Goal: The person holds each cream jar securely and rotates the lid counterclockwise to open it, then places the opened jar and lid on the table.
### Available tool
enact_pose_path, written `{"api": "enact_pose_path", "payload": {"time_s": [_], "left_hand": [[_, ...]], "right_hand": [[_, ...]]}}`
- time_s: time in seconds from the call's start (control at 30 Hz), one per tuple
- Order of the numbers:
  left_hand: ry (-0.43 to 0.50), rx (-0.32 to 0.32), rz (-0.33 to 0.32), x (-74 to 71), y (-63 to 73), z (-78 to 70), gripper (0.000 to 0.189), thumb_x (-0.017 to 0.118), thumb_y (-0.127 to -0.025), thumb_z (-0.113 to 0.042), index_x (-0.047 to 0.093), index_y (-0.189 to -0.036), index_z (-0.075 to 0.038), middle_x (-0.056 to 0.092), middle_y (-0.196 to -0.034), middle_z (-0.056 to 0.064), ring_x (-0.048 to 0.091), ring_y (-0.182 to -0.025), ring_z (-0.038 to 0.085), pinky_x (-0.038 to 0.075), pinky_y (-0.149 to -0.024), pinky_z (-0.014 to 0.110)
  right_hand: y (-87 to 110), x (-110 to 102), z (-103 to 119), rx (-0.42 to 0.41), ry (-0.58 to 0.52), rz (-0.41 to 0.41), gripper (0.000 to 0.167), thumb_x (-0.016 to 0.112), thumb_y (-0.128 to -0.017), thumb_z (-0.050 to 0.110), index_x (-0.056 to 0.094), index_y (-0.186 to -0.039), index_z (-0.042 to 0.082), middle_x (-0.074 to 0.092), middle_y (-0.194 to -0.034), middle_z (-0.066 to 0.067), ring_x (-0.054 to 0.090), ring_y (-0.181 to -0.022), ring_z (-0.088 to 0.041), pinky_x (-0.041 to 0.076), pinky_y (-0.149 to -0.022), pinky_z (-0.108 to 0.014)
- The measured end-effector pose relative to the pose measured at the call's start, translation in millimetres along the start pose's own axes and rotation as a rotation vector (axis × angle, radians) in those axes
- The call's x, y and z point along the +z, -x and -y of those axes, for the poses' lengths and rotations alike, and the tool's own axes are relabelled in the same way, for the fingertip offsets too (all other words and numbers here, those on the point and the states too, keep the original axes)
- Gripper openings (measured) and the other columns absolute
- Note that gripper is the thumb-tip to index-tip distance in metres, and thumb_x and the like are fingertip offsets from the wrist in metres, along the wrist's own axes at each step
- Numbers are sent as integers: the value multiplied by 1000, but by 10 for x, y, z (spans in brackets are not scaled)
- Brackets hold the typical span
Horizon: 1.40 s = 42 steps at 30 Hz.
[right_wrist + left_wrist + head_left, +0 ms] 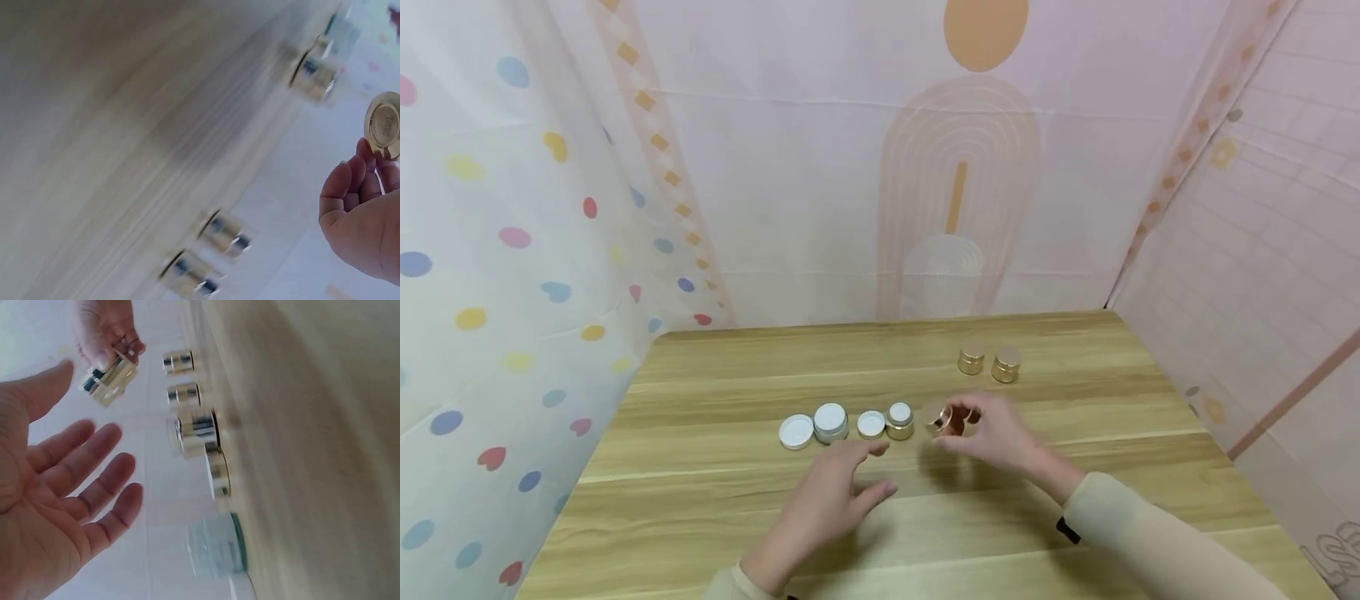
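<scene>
Curtained-off corner, looks like small home-style or makeshift studio booth; exact kind of room cannot be told. Printed cloths hang close round three sides of counter (685, 500): left cloth (550, 358) white with coloured dots and hearts, back cloth (805, 192) pale with arches, orange oval and diamond border, right cloth (1255, 267) pinkish with thin lines, flowers and part of some lettering. Creases run across back cloth. Counter has wood-grain top, light brown. Small jars (900, 429) on it, everyday household sort.
</scene>
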<state>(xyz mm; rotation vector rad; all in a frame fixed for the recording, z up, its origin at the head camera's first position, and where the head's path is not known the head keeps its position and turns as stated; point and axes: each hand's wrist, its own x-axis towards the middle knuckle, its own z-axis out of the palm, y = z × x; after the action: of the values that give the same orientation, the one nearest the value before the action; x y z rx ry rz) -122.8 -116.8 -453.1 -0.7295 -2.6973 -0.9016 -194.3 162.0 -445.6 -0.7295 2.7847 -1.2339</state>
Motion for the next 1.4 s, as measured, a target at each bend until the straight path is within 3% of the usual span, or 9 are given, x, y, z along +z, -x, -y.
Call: {"api": "enact_pose_path", "payload": {"time_s": [0.17, 0.33, 0.43, 0.63, 0.73, 0.93, 1.2, 1.3, 1.4], "left_hand": [[46, 83, -46, -32, -142, -62, 61, 86, -91, -32, 65, -145, -12, 76, -129, 4, 69, -121, 24, 59, -102, 46], [-73, 258, -114, -55, -256, -49, 58, 87, -89, -32, 69, -137, -7, 78, -117, 6, 72, -108, 24, 61, -93, 42], [-150, 321, -92, -75, -302, -16, 54, 83, -92, -34, 69, -136, -7, 78, -109, 5, 73, -100, 22, 61, -88, 41], [-168, 283, 119, -75, -324, 46, 45, 66, -106, -37, 58, -142, -10, 72, -115, 7, 69, -107, 22, 61, -92, 43], [-146, 282, 166, -51, -325, 71, 44, 61, -109, -35, 54, -143, -9, 69, -123, 11, 68, -114, 24, 61, -96, 44], [-149, 379, 108, 5, -319, 121, 43, 58, -111, -33, 51, -142, -4, 66, -115, 10, 64, -106, 20, 59, -89, 38], [-118, 309, 69, 24, -310, 132, 63, 38, -111, -56, 52, -143, -3, 68, -120, 12, 64, -113, 27, 57, -96, 45], [-105, 304, 7, -13, -296, 121, 65, 51, -109, -54, 53, -149, -3, 69, -134, 15, 65, -125, 33, 54, -106, 52], [-63, 308, -44, -70, -276, 111, 61, 73, -100, -40, 57, -150, -8, 69, -140, 12, 64, -131, 31, 52, -110, 54]], "right_hand": [[70, 133, 187, -163, 44, 62, 31, 88, -86, 19, 77, -114, 23, 74, -94, 14, 64, -88, -2, 60, -85, -29], [81, 250, 273, -244, 24, 91, 46, 88, -88, 19, 75, -132, 18, 79, -104, 10, 64, -93, -1, 60, -88, -28], [80, 296, 283, -274, 19, 88, 44, 88, -89, 22, 75, -132, 19, 81, -108, 7, 66, -94, -2, 61, -88, -30], [103, 352, 277, -331, 40, 85, 52, 85, -93, 24, 70, -142, 14, 80, -121, -1, 69, -105, -11, 62, -91, -31], [117, 368, 281, -308, 39, 90, 57, 83, -94, 23, 65, -146, 8, 79, -125, -7, 69, -107, -13, 62, -88, -26], [136, 387, 315, -257, 29, 80, 60, 83, -94, 22, 63, -147, 6, 79, -122, -7, 65, -104, -12, 59, -81, -21], [124, 403, 340, -264, 25, 42, 52, 85, -92, 24, 70, -141, 13, 80, -117, -4, 62, -97, -8, 62, -80, -27], [101, 388, 343, -246, 1, 36, 51, 87, -90, 24, 73, -137, 12, 81, -116, -5, 68, -91, -13, 64, -84, -33], [88, 361, 343, -227, 32, 18, 54, 92, -85, 25, 74, -135, 13, 80, -122, -5, 73, -100, -18, 63, -95, -38]]}}
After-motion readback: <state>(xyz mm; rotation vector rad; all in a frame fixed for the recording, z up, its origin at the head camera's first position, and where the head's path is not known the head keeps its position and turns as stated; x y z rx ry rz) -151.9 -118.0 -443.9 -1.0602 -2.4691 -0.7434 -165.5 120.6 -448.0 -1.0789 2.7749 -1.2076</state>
